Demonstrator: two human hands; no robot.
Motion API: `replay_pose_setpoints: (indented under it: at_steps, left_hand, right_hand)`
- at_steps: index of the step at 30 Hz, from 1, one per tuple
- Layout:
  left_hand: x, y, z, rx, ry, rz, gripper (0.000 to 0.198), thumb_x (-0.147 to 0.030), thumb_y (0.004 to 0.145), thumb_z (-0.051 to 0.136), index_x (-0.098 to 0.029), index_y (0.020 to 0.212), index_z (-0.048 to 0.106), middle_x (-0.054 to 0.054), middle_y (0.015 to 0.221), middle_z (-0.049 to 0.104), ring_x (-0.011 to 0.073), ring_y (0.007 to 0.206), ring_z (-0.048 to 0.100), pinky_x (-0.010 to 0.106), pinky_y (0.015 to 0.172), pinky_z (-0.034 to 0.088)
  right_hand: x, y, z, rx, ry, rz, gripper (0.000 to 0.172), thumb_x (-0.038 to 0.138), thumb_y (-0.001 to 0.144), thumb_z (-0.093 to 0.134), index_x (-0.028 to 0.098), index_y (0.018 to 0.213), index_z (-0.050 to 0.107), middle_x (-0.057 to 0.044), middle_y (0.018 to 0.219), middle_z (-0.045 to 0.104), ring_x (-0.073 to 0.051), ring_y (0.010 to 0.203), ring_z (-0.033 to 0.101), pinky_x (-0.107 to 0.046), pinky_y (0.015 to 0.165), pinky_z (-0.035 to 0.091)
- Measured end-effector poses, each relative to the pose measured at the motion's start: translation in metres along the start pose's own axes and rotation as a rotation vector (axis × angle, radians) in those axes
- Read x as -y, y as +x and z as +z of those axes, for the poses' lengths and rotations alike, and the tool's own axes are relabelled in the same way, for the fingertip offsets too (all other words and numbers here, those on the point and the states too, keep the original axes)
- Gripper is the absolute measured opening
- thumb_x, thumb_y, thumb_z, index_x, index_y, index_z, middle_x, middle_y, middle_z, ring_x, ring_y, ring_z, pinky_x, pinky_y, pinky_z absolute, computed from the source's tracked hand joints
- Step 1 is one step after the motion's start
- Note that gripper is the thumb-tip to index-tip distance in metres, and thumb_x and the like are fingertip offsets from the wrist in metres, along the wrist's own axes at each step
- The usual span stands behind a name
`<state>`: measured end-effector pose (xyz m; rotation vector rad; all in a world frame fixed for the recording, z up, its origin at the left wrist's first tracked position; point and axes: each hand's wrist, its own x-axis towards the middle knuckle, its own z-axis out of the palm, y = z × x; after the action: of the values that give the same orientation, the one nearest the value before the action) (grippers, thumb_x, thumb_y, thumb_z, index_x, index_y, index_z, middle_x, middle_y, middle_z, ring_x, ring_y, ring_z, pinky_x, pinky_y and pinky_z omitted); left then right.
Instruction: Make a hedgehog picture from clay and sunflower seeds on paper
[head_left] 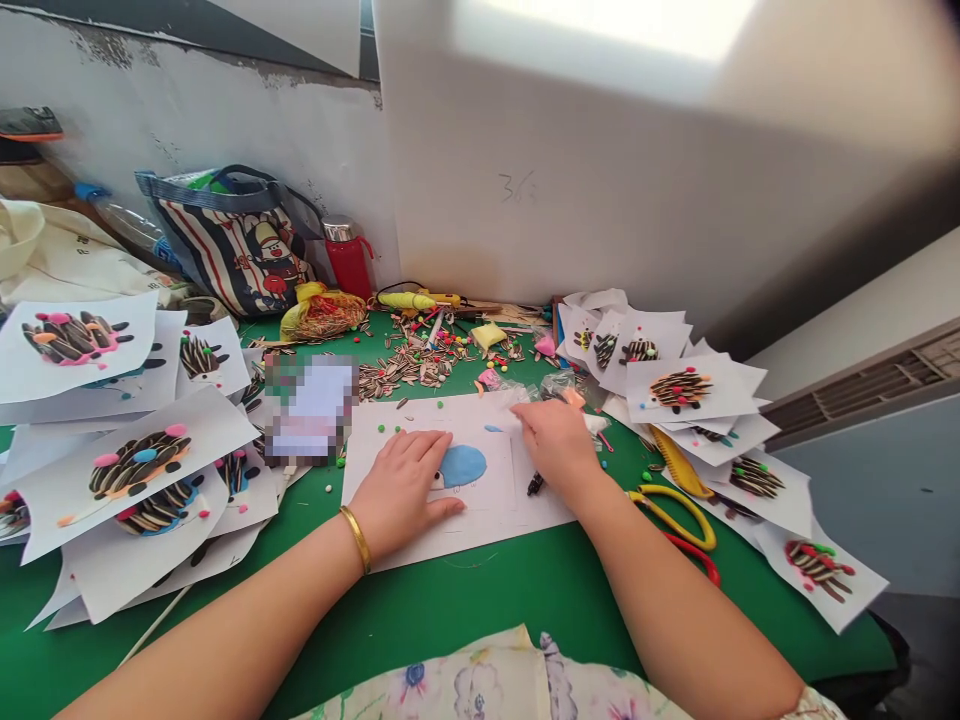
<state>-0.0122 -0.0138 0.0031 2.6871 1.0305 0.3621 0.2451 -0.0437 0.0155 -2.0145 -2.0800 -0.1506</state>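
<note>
My left hand [401,490] lies flat with fingers spread on a white sheet of paper [480,520], its fingertips touching a blue clay shape [461,466] stuck on the sheet. My right hand [551,440] rests at the sheet's upper right with its fingers curled down over something small that I cannot make out, next to a clear plastic bag [559,388]. A gold bangle [357,538] sits on my left wrist. A black pen [535,484] lies just under my right hand.
Stacks of finished seed-and-clay pictures [135,465] lie at the left and more at the right [682,388]. Loose sunflower seeds [405,365] and clay bits cover the back of the green table [465,600]. Yellow scissors [675,500], a red bottle [346,258] and a striped bag [232,240] stand around.
</note>
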Motion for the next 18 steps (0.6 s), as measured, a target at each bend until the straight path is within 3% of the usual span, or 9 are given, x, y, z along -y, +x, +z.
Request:
replay_pose_setpoints:
  at_steps: [3, 5, 10, 14, 16, 18]
  left_hand:
    - [0.001, 0.0, 0.001, -0.005, -0.001, -0.002, 0.076, -0.051, 0.077, 0.071, -0.019, 0.141, 0.045, 0.012, 0.14, 0.054, 0.0318, 0.128, 0.047, 0.052, 0.113, 0.03]
    - [0.001, 0.0, 0.002, -0.016, -0.005, 0.004, 0.076, -0.051, 0.077, 0.071, -0.019, 0.141, 0.045, 0.012, 0.14, 0.054, 0.0321, 0.128, 0.047, 0.052, 0.113, 0.03]
    - [0.001, 0.0, 0.002, -0.047, -0.021, 0.009, 0.074, -0.05, 0.077, 0.072, -0.02, 0.14, 0.046, 0.012, 0.138, 0.055, 0.0322, 0.128, 0.048, 0.054, 0.114, 0.029]
    - [-0.001, 0.001, -0.002, -0.145, -0.068, 0.029, 0.058, -0.045, 0.083, 0.067, -0.022, 0.134, 0.052, 0.012, 0.134, 0.057, 0.0314, 0.127, 0.05, 0.058, 0.116, 0.022]
    - [-0.003, 0.001, -0.007, -0.236, -0.156, 0.037, 0.044, -0.039, 0.088, 0.061, -0.023, 0.129, 0.057, 0.011, 0.132, 0.059, 0.0292, 0.125, 0.051, 0.055, 0.114, 0.029]
    - [-0.006, 0.0, -0.011, -0.327, -0.32, 0.014, 0.033, -0.034, 0.093, 0.055, -0.023, 0.124, 0.059, 0.01, 0.128, 0.06, 0.0256, 0.121, 0.054, 0.047, 0.107, 0.041]
  right_hand:
    - [-0.02, 0.002, -0.005, -0.145, -0.127, 0.213, 0.028, 0.027, 0.092, 0.054, 0.02, 0.116, 0.066, -0.011, 0.114, 0.068, -0.029, 0.104, 0.054, -0.04, 0.086, 0.035]
    - [-0.033, 0.003, -0.004, -0.165, -0.184, 0.318, 0.029, 0.032, 0.089, 0.059, 0.018, 0.114, 0.066, -0.013, 0.115, 0.066, -0.032, 0.107, 0.052, -0.043, 0.085, 0.034]
    - [-0.045, 0.006, -0.002, -0.131, -0.145, 0.331, 0.015, 0.026, 0.089, 0.057, 0.019, 0.087, 0.07, -0.012, 0.104, 0.067, -0.031, 0.101, 0.053, -0.043, 0.082, 0.036]
    - [-0.027, 0.005, -0.009, -0.377, 0.0, 0.181, 0.016, 0.022, 0.092, 0.05, 0.019, 0.087, 0.065, -0.013, 0.117, 0.066, -0.029, 0.107, 0.055, -0.044, 0.089, 0.039]
    - [-0.008, 0.0, -0.01, -0.427, 0.14, -0.007, 0.015, 0.02, 0.094, 0.046, 0.019, 0.089, 0.061, -0.014, 0.125, 0.063, -0.026, 0.11, 0.058, -0.041, 0.091, 0.042]
    - [0.015, -0.006, -0.008, -0.383, 0.269, -0.176, 0.012, 0.019, 0.094, 0.046, 0.021, 0.091, 0.057, -0.012, 0.125, 0.065, -0.023, 0.103, 0.063, -0.037, 0.085, 0.046]
